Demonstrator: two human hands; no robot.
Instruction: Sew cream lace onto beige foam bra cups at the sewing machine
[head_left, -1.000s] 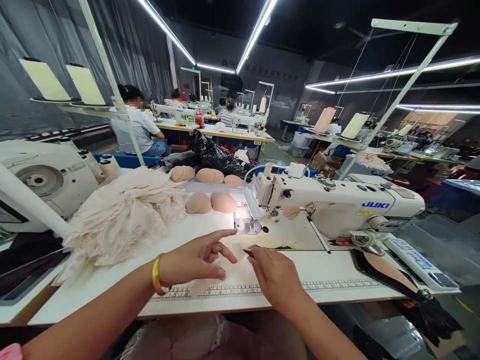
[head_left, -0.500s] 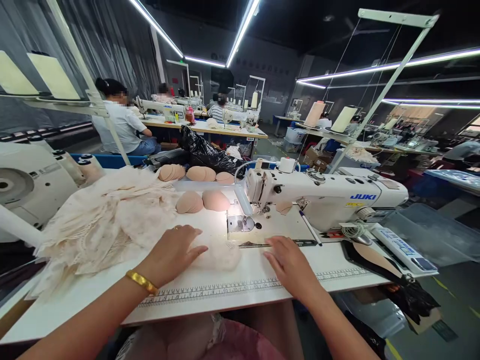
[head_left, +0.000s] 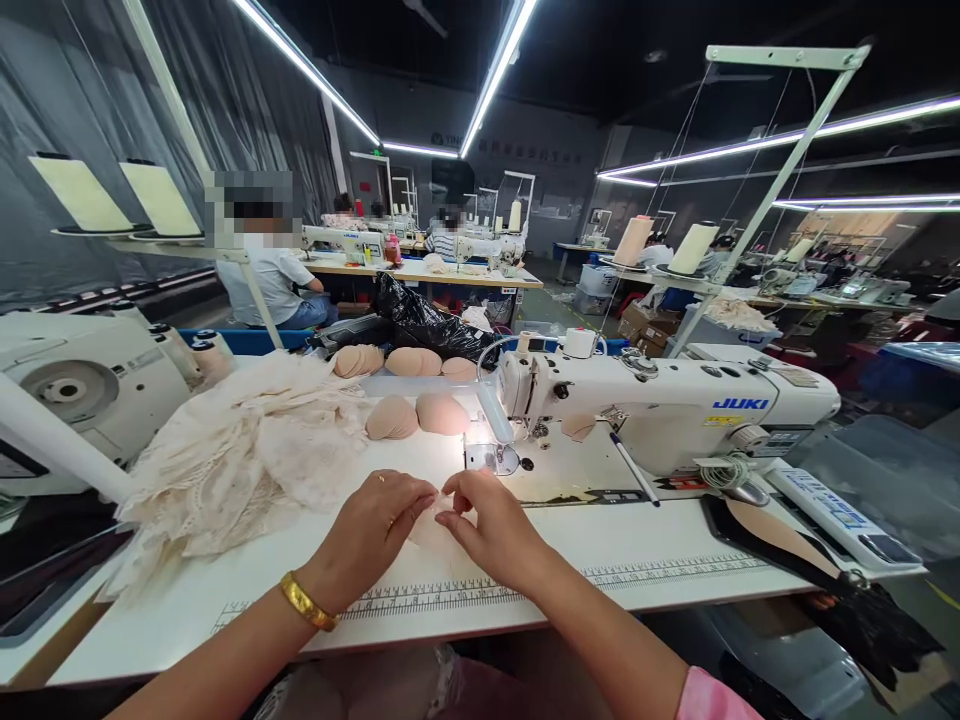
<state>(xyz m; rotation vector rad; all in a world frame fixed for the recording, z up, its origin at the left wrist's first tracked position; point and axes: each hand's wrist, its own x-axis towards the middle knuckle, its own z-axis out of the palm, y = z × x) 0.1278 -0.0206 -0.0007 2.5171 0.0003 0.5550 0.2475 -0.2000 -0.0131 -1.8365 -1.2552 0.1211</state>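
Fingertips of the left hand and of the right hand are brought together over a small pale lace piece, which is pinched between thumb and forefingers of both hands at its upper edge. The piece is held just above the white table, in front of the needle plate of the sewing machine, near the printed ruler along the table's front edge. One gold bangle is worn on the left wrist, and a ring is seen on a left finger.

No bin or tray is seen on the table itself; the loose goods are simply piled. One heap of cream lace fabric is spread at the left of the hands. Five stacks of beige foam cups can be counted: two just beside the machine head and three in a row behind them. How many cups are in each stack cannot be told. One black plastic bag is set behind that row, its contents hidden. Two cream thread cones are mounted on the stand at the left, and two more on the stand at the right. One pen is laid on the machine bed. Other people are seated at machines farther back in the room.
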